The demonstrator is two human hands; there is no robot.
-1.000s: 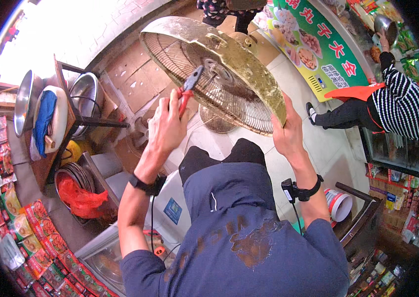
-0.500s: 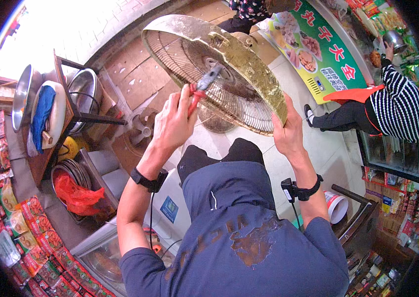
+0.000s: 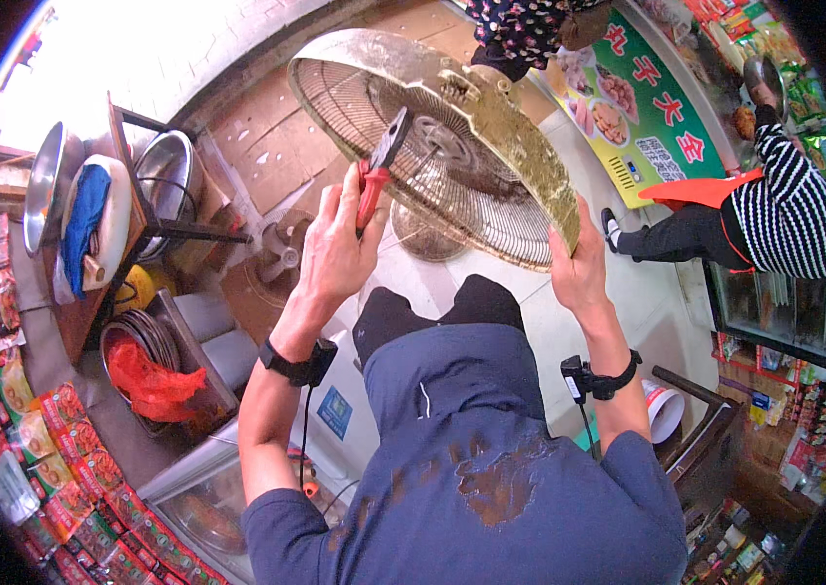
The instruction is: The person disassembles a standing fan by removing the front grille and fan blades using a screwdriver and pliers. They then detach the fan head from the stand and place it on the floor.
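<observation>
A pair of pliers (image 3: 381, 161) with red handles and a grey metal head is gripped in my left hand (image 3: 339, 244), its head pointing up toward the middle of the grille. My right hand (image 3: 579, 255) holds the near right rim of a dirty, round fan housing (image 3: 511, 136), which is tilted up in front of me. Inside its pale, stained ring spreads a wire grille (image 3: 359, 112) around a dark hub (image 3: 442, 141). Below it, a round fan base (image 3: 423, 234) rests on the floor, partly hidden by the housing. To its left lies a fan blade (image 3: 279, 255).
Metal basins (image 3: 167, 175) and a dark-framed table (image 3: 145, 219) stand at left, near a red plastic bag (image 3: 150, 378) on stacked pans. A person in a striped top (image 3: 784, 219) is at right; another in a floral top (image 3: 520, 29) is at the far side. Packets (image 3: 72, 439) line the lower left.
The pliers have turned more upright and shifted slightly left in my left hand. The housing has moved a little right with my right hand. The person in the floral top has come nearer.
</observation>
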